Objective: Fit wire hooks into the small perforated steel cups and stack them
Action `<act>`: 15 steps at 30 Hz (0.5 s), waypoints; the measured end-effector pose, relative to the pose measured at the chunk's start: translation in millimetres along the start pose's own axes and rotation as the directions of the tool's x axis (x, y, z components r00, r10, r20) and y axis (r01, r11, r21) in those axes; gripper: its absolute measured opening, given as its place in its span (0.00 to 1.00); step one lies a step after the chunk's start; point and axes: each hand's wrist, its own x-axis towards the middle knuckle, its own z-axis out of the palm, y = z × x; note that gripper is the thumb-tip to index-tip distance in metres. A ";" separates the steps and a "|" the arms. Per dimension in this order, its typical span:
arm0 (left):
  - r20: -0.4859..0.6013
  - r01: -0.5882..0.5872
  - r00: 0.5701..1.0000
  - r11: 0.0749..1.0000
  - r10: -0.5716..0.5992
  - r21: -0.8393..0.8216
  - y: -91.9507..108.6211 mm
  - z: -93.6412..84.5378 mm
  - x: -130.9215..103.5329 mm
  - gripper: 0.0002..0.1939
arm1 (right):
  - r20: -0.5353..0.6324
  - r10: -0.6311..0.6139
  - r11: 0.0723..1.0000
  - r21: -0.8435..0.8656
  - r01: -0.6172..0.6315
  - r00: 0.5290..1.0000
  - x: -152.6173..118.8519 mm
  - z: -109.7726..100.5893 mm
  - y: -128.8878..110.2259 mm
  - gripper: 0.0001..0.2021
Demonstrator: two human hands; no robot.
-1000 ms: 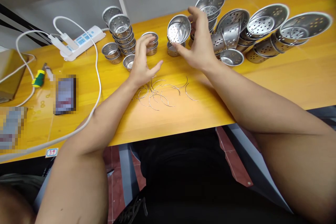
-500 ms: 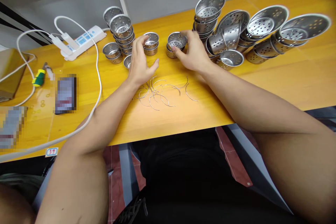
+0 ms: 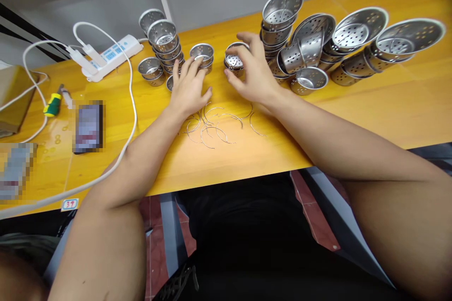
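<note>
The left hand [image 3: 188, 90] is released, palm down, with fingers spread toward the middle cup pair [image 3: 202, 51]; its fingertips overlap the pair in view, and contact cannot be determined. A partly hidden cup [image 3: 170, 84] is located just beside the left hand's outer edge. The right hand [image 3: 257, 75] is unclenched, with thumb and fingers parted and curved about the near cup [image 3: 233, 61], a perforated metal cup standing upright on the table [image 3: 226, 162]; whether a finger touches its rim cannot be determined. Curved wires [image 3: 216, 127] lie loosely scattered between the hands and nearer the person. Beyond and left of the left hand stand the tall cup stack [image 3: 162, 41] and the low cup pair [image 3: 149, 70]. Right of the right hand are an upright stack [image 3: 278, 16], a tilted cup [image 3: 295, 57], a single small cup [image 3: 309, 82] and leaning stacks [image 3: 356, 37]. Well left of the left hand are a power strip [image 3: 115, 58], a white cable [image 3: 132, 94], a screwdriver [image 3: 52, 105] and a phone [image 3: 87, 128].
</note>
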 end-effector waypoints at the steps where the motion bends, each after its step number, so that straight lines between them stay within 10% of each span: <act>1: -0.019 -0.022 1.000 1.000 0.022 0.000 -3.0 1.8 0.1 0.33 | 0.019 -0.013 1.000 0.006 0.013 1.000 -1.2 -1.7 -5.5 0.31; 9: -0.164 -0.134 0.980 0.980 0.110 -0.146 -50.6 21.0 14.8 0.27 | -0.001 -0.164 0.969 0.189 0.161 0.986 2.7 4.5 -1.1 0.32; 15: -0.180 -0.178 0.971 0.978 0.156 -0.112 -43.1 15.8 8.8 0.15 | -0.007 -0.187 0.967 0.174 0.186 0.982 2.9 4.1 2.4 0.30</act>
